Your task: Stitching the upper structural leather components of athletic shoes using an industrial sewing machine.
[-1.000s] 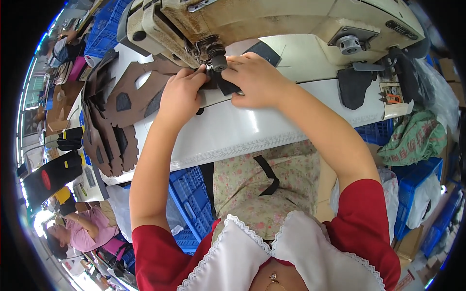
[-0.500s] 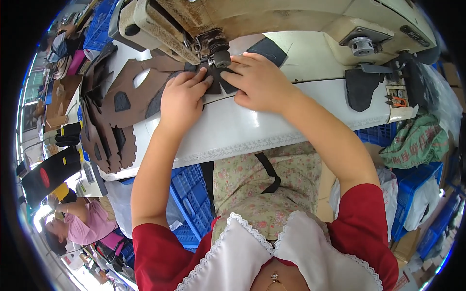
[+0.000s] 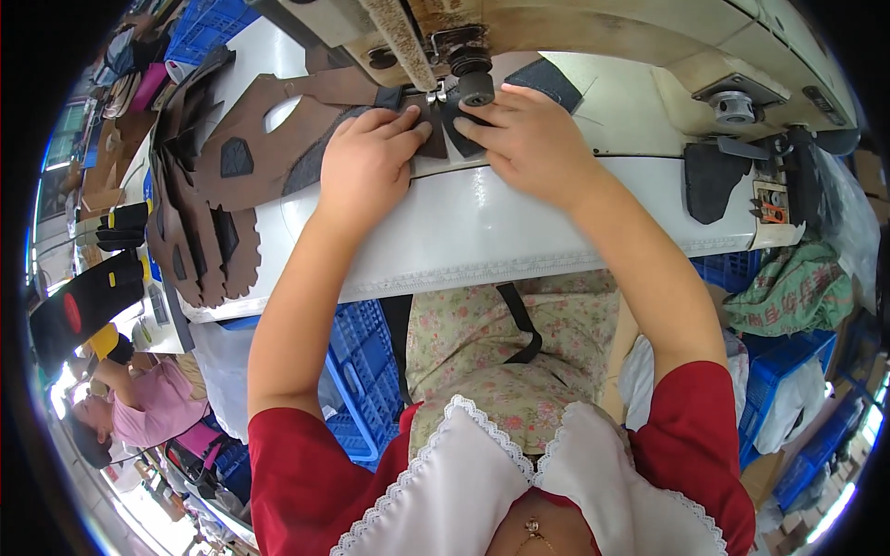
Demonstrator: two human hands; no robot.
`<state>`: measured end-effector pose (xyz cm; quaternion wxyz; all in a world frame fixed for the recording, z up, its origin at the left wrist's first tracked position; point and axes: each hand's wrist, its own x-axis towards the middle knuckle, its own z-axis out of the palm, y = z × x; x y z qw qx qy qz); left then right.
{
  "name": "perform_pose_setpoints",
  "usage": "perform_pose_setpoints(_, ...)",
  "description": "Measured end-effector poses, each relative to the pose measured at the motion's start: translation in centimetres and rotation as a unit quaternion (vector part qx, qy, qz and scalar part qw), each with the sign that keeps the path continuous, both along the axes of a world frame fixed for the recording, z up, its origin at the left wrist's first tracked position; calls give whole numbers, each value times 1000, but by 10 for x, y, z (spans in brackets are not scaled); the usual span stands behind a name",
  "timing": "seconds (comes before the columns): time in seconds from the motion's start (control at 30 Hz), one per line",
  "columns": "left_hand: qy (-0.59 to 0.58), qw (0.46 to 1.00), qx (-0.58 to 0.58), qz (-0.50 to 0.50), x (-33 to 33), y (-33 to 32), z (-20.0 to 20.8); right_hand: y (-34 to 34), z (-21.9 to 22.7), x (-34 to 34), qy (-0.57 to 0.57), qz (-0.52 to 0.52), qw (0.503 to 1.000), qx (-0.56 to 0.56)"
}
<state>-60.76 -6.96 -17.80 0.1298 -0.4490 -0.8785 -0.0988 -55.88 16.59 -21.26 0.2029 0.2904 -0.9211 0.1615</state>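
Under flat fingers (image 3: 399, 125), dark cut leather (image 3: 461, 139).

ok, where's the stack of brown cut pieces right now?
In the head view, the stack of brown cut pieces lies on the white table, at its left end, left of the left hand.

Bright even daylight, soft shadows, mild glare on white table (image 3: 482, 232) — strong fisheye bend, black vignette at edges, centre sharp.

The sewing machine head (image 3: 482, 37) blocks above the hands, stacked brown pieces (image 3: 199, 213) crowd left; table front (image 3: 482, 232) open.
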Motion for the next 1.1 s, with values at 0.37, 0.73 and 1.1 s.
perform_pose_setpoints(0.37,15,1000,9,18,4,2,-7,-3,2,0,3,-12,1000,-5)
perform_pose_setpoints(0.73,18,1000,7,2,2,3,-6,0,5,0,-9,-18,1000,-1)
perform_pose_setpoints(1.1,9,1000,4,-27,-3,0,-4,-2,5,3,-20,-28,999,-13)
